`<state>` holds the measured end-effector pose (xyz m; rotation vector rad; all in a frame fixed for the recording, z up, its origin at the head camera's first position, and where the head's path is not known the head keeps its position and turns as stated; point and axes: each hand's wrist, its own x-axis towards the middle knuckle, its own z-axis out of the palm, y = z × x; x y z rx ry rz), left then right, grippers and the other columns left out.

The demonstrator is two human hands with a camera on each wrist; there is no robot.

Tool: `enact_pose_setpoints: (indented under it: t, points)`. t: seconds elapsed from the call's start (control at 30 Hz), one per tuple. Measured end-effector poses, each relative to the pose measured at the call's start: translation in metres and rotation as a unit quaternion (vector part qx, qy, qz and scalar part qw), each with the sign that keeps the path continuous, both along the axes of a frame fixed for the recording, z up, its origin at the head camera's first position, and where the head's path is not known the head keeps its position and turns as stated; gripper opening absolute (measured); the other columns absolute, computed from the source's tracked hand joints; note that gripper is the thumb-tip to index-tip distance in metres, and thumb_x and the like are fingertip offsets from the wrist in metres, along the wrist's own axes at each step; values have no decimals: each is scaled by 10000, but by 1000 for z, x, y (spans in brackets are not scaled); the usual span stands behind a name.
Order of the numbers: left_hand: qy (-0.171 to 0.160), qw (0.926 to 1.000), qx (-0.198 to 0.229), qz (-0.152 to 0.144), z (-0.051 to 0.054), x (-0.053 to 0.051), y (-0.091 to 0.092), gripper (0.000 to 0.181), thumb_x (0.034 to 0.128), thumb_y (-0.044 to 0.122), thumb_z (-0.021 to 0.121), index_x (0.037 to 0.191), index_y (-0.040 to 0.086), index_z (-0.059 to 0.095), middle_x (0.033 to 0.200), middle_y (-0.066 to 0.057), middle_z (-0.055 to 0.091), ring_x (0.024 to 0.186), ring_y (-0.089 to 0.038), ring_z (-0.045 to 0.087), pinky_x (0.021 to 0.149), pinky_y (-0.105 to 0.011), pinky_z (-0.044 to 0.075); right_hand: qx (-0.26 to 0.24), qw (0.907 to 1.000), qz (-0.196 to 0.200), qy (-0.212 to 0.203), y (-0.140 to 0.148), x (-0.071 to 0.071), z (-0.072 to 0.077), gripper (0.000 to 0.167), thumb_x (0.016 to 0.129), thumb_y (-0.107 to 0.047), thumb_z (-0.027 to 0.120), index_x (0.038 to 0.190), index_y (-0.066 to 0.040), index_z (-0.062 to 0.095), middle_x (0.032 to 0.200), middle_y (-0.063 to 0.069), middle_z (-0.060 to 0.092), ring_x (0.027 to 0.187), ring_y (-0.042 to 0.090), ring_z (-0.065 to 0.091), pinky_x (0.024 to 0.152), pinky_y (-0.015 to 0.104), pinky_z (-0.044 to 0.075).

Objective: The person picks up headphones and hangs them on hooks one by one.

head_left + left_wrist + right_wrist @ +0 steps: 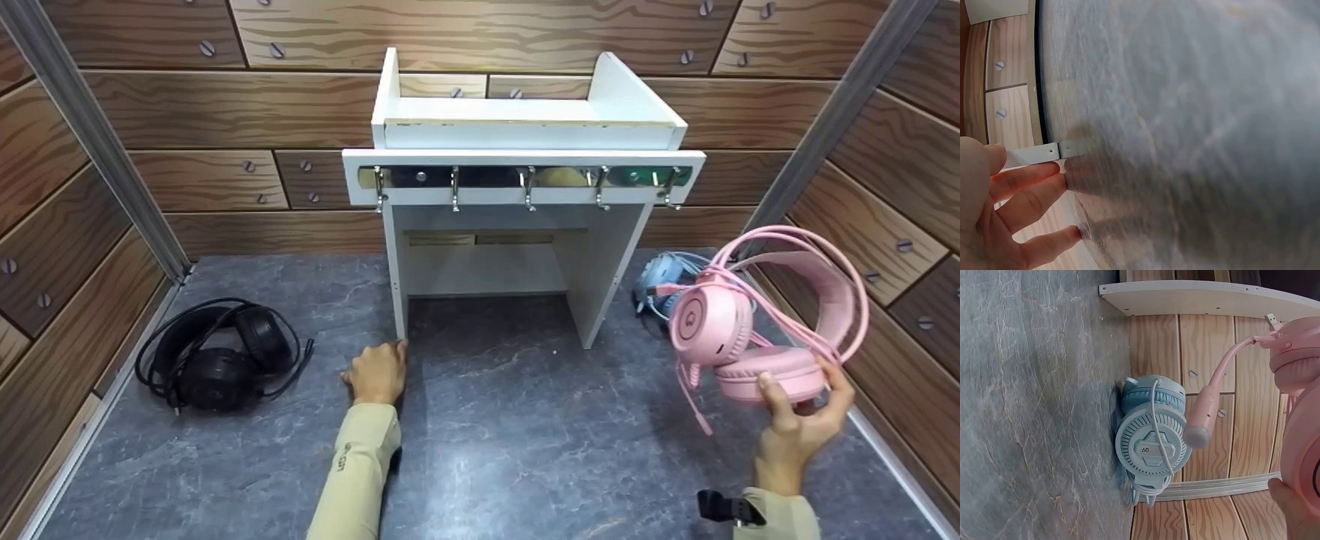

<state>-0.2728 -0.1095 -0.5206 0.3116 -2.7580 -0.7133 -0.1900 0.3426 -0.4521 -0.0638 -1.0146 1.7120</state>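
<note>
My right hand (802,427) grips a pink headset (709,326) by one ear cup and holds it up off the surface. Its cable loops around the headband, and a microphone boom (1204,416) sticks out in the right wrist view. My left hand (377,373) is low at the front foot of a white shelf unit (487,136). In the left wrist view, the thumb and fingers pinch the edge of its side panel (1033,156), fingertips against the grey surface. A row of metal hooks (529,187) runs across the unit's front rail; none carries a headset.
A black headset (217,375) with coiled cable lies to the left. Behind the pink one, a light blue headset (1151,439) rests on the grey tabletop (480,442) near the right wall. Wood-patterned walls (187,112) with metal corner posts enclose the back and sides.
</note>
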Motion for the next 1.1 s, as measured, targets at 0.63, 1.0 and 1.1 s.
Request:
enact_pose_setpoints:
  t: [0.63,1.0,1.1]
  points:
    - [-103,9999,-47,13,1,0,0,400,1034,312,571,944,-32,754,939,-325,702,856,-562,674,750,-778,440,138,9998,70,77,-4,4,6,543,617,172,658,1139,22,665,1213,196,553,962,242,583,808,257,495]
    - [-60,10000,-48,3,1,0,0,401,1027,305,580,921,-42,751,933,-313,707,852,-554,678,743,-770,451,353,9991,-73,209,-7,3,9,541,601,163,658,1126,32,673,1173,207,580,931,241,599,787,267,497]
    - [-65,10000,-55,-26,0,0,0,402,1033,302,569,918,-38,751,930,-321,704,849,-561,675,737,-776,446,344,9991,-54,246,-8,3,10,544,598,169,653,1125,37,663,1171,202,583,929,240,604,785,260,497]
